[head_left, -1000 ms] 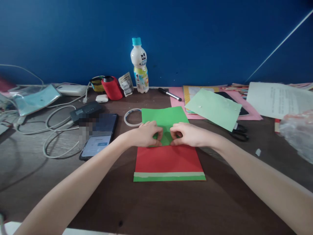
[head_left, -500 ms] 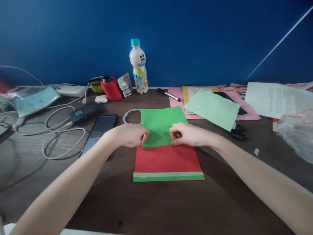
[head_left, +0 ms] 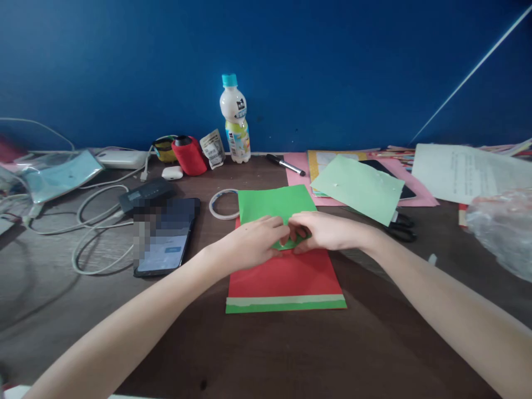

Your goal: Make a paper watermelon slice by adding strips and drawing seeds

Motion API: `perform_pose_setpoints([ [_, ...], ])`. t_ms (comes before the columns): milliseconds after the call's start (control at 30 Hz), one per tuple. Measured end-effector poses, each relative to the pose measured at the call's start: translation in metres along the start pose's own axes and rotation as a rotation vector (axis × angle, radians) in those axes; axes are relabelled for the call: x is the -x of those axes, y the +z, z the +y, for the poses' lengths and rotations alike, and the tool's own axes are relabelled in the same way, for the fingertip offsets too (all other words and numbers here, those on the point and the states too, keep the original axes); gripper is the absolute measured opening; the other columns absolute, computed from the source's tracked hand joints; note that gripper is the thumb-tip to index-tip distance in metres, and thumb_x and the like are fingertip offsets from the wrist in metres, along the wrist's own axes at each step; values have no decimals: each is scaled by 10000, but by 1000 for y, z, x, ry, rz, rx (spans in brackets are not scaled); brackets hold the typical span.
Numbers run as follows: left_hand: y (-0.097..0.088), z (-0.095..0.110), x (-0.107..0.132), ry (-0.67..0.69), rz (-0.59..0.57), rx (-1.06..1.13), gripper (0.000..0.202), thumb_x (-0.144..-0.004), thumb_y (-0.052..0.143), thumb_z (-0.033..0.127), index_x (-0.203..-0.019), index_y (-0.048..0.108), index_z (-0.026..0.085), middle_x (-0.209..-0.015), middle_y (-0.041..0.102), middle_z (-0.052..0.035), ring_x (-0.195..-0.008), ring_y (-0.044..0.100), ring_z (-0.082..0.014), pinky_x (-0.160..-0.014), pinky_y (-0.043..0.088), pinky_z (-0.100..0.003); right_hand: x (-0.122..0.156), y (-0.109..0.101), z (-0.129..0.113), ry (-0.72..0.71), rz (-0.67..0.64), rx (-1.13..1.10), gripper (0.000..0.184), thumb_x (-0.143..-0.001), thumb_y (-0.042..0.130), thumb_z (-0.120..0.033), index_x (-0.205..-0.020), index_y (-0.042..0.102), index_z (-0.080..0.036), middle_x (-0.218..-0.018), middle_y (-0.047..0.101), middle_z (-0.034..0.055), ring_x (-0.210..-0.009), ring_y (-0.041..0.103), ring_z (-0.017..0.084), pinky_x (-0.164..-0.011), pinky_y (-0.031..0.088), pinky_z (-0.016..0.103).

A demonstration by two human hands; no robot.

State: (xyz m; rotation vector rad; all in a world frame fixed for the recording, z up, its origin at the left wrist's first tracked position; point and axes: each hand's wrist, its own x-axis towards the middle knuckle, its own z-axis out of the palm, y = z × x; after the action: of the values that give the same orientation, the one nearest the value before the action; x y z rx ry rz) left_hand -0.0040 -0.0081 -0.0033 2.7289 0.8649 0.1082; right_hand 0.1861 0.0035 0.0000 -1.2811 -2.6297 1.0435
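A bright green folded sheet point(head_left: 270, 202) lies across the far half of a red sheet point(head_left: 286, 277) that has a white and green strip along its near edge. My left hand point(head_left: 253, 241) rests curled on the green sheet's near edge, fingertips pressing it against the red paper. My right hand point(head_left: 324, 231) meets it from the right, fingers pinched on the same edge. The two hands touch at the fingertips over the fold.
A phone point(head_left: 164, 238) lies left of the papers beside white cables point(head_left: 100, 221). A tape ring point(head_left: 222, 204), red cup point(head_left: 189, 155), bottle point(head_left: 235, 119) and black marker point(head_left: 286, 164) sit behind. Pale green paper point(head_left: 359, 188), scissors point(head_left: 401, 228) and a plastic bag point(head_left: 502, 230) lie right.
My left hand slid right along the green sheet's near edge from its left corner to meet my right hand. The phone screen lit up again. The view tilted slightly.
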Motion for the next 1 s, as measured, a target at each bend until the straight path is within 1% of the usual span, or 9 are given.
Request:
perform_pose_setpoints([
  [67,0,-7,0,-1,-10,19,108,-788,456,186,-868,528,182,-898,516,-20,-833,518,-140,-689,391,-224,1,-2,-1,-11,-2,9,135,-715,561,-293,-777,518,-181,-803,542,25,-693,479,147,-556,331,239],
  [167,-5,-14,0,-11,14,32,175,-762,398,92,-852,525,172,-878,528,-17,-773,531,-122,-676,397,-217,2,-2,-3,-43,27,58,40,-734,492,-192,-764,517,-185,-773,560,18,-654,478,133,-540,321,236],
  [267,-8,-14,0,-50,58,53,190,-743,390,73,-846,515,171,-839,543,-12,-742,538,-120,-661,402,-217,3,0,-7,-83,125,127,103,-714,451,-117,-750,515,-188,-784,569,16,-680,490,133,-564,322,237],
  [400,-9,-9,0,-116,115,63,120,-799,411,186,-866,511,181,-834,568,-13,-731,557,-133,-655,413,-235,4,2,-15,-63,278,190,90,-729,432,-119,-713,488,-188,-772,573,9,-685,496,136,-582,321,242],
  [467,-9,-6,0,-143,151,40,138,-827,384,225,-851,514,183,-831,579,-16,-753,565,-146,-661,414,-248,4,2,-20,-54,345,210,84,-734,436,-122,-711,485,-186,-774,569,13,-696,492,140,-592,324,244],
  [600,-10,0,0,-201,248,-8,146,-791,377,149,-805,518,181,-803,578,-11,-737,562,-144,-625,405,-238,3,5,-28,-96,494,301,88,-738,443,-111,-700,488,-176,-752,561,30,-744,470,162,-630,325,261],
  [700,-11,4,0,-213,312,-57,146,-753,395,126,-779,529,180,-769,556,-11,-699,543,-135,-578,385,-225,2,7,-30,-117,578,376,116,-723,439,-92,-643,453,-174,-677,528,25,-703,437,160,-621,312,268],
  [833,-14,6,0,-139,334,-102,161,-732,395,104,-752,530,189,-739,533,-2,-700,518,-128,-578,364,-216,4,4,-31,-140,578,415,152,-714,441,-86,-596,412,-177,-628,504,13,-695,429,158,-637,299,275],
  [1000,-19,4,0,-100,325,-131,139,-746,389,115,-682,494,181,-676,484,7,-641,475,-115,-558,335,-216,13,-11,-29,-125,502,478,155,-715,446,-88,-587,455,-175,-632,545,16,-738,455,168,-641,271,288],
])
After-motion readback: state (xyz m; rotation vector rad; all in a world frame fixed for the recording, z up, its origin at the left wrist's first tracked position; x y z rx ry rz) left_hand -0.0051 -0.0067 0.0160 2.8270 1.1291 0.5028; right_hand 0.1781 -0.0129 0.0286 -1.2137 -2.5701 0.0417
